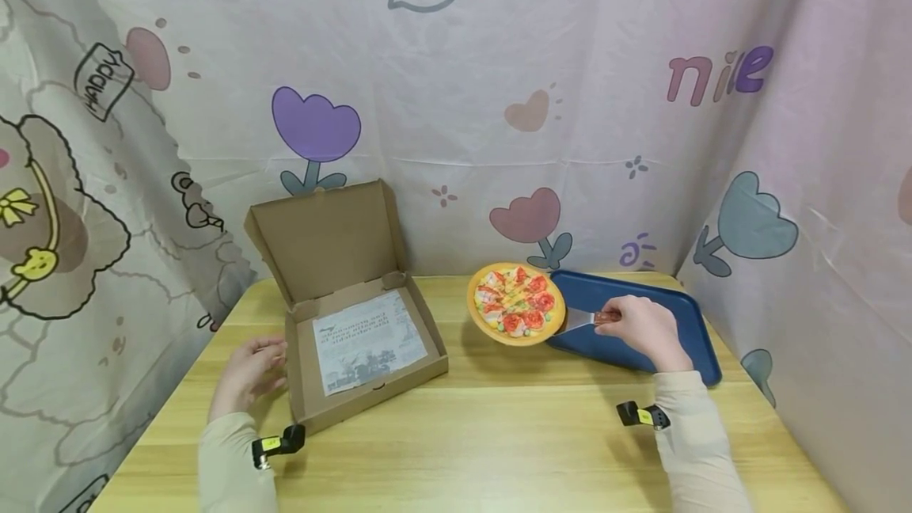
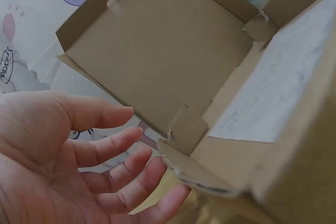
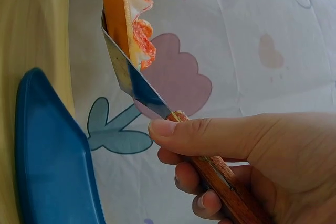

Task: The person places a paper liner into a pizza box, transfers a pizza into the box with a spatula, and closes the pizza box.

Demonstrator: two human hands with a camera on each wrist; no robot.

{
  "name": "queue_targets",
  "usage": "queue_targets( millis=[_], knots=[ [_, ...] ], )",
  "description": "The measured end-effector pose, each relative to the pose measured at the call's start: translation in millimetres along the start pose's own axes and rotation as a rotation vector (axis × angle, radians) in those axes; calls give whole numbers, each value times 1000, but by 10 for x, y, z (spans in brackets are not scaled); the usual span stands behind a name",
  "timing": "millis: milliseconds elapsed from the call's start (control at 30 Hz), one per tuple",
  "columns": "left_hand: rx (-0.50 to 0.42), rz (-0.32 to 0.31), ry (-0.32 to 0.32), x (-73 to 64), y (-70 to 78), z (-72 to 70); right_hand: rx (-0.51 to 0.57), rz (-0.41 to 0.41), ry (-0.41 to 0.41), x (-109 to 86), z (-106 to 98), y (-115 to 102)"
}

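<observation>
My right hand [image 1: 644, 328] grips the brown wooden handle [image 3: 223, 182] of a metal pizza server [image 3: 128, 72]. On its blade rides a round pizza [image 1: 516, 304] with red and white toppings, raised above the table near the blue tray [image 1: 606, 351]. Over on the left, a cardboard pizza box [image 1: 370, 402] stands with its lid [image 1: 331, 248] up and a printed paper sheet [image 1: 366, 343] on its floor. My left hand [image 1: 251, 374] is beside the box's left wall, fingers loosely bent and fingertips right at the cardboard edge in the left wrist view.
The blue tray lies at the back right of the wooden table [image 1: 499, 434], partly under the right hand and server. A printed cloth curtain [image 1: 456, 85] hangs close behind the table and along both sides. The box lid leans back near this curtain.
</observation>
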State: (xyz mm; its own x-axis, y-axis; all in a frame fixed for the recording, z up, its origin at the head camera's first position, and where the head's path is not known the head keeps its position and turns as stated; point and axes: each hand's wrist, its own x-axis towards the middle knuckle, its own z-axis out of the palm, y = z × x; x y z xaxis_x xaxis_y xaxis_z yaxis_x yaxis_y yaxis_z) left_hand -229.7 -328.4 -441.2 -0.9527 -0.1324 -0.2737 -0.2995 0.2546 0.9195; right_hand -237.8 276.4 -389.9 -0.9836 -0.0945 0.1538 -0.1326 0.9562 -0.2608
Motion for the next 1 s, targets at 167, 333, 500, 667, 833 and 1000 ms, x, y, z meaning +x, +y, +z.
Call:
queue_targets(
  millis=[167, 333, 500, 667, 833, 1000],
  knots=[
    [-49, -15, -36, 65, -61, 5, 3, -25, 17, 34, -11, -71],
    [-125, -48, -96, 113, -148, -6, 6, -40, 14, 61, 2, -146],
    [-144, -37, -151, 138, -241, -40, 0, -46, 15, 88, 31, -222],
    [-195, -29, -200, 150, -323, -76, 0, -60, 21, 140, 57, -312],
    [-194, -26, -214, 147, -369, -89, 2, -82, 23, 179, 80, -406],
    [-208, -21, -225, 129, -394, -104, 9, -91, 14, 216, 111, -498]
  ],
)
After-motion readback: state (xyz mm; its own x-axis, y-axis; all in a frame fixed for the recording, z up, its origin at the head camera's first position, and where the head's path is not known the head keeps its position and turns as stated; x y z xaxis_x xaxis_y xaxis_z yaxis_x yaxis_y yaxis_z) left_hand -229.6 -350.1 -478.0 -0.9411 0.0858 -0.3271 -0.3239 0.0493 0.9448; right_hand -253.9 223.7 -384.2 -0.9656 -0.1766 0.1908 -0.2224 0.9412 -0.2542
